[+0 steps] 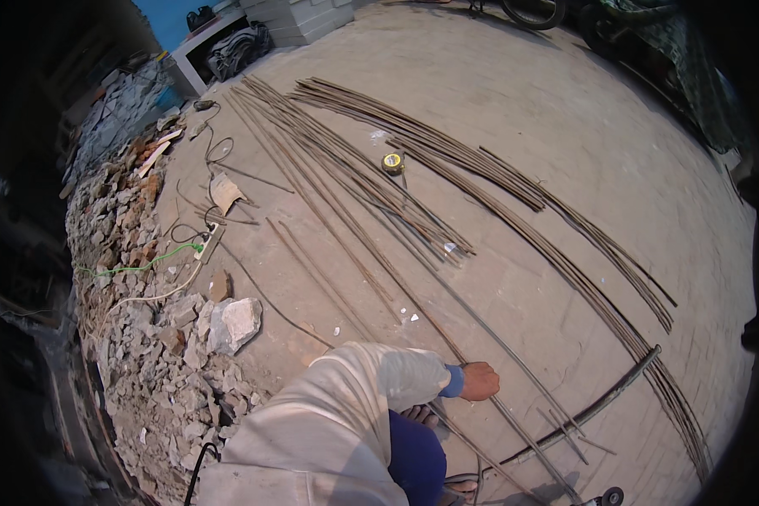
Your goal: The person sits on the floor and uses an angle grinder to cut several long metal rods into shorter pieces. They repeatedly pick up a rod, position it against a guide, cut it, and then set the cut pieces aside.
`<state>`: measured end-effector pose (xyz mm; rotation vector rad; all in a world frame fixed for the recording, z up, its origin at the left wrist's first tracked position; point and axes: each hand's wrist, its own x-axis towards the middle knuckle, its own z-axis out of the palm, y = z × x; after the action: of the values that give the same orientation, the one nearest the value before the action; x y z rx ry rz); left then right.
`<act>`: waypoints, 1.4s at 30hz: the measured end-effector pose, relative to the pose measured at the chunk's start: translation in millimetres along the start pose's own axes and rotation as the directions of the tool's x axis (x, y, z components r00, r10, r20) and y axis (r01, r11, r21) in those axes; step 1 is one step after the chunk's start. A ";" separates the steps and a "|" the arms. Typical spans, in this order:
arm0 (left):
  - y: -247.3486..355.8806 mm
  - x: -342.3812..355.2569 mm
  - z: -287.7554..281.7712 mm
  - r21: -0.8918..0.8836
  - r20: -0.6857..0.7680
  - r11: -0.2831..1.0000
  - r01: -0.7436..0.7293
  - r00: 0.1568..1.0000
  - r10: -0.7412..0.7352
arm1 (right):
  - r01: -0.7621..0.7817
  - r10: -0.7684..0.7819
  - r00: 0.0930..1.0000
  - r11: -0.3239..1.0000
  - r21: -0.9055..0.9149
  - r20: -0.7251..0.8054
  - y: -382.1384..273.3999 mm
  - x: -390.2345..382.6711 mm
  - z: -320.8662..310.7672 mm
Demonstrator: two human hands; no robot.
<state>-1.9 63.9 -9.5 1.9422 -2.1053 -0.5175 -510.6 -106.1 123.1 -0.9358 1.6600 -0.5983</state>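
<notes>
My left hand (481, 381), below a blue cuff and a pale long sleeve, closes round a long thin steel rod (527, 438). The rod runs from the far left of the bundle down toward the lower right. Its near end reaches the bottom edge, close to a power tool with a round disc (611, 496), only partly visible. Other loose rods (514, 354) lie on both sides of this hand. A thick dark bar or pipe (607, 401) crosses beneath the near rods. My right hand is out of view.
Rubble (177, 379) lines the left side. A power strip (209, 243) with green and white cords lies beside it. Farther off, a yellow-and-black tape measure (393, 164) sits between rod bundles. More long rods (565, 261) curve along the right. A wheel (535, 10) shows at the top.
</notes>
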 end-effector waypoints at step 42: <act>-162.4 -127.7 -112.3 0.047 0.042 0.934 0.354 0.933 -0.356 | 0.125 -0.120 0.992 0.979 0.160 -0.042 18.3 11.2 6.8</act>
<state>203.2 169.9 35.6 2.3721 -1.8048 -0.5998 -510.3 -104.5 100.7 -0.9181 1.5640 -0.8234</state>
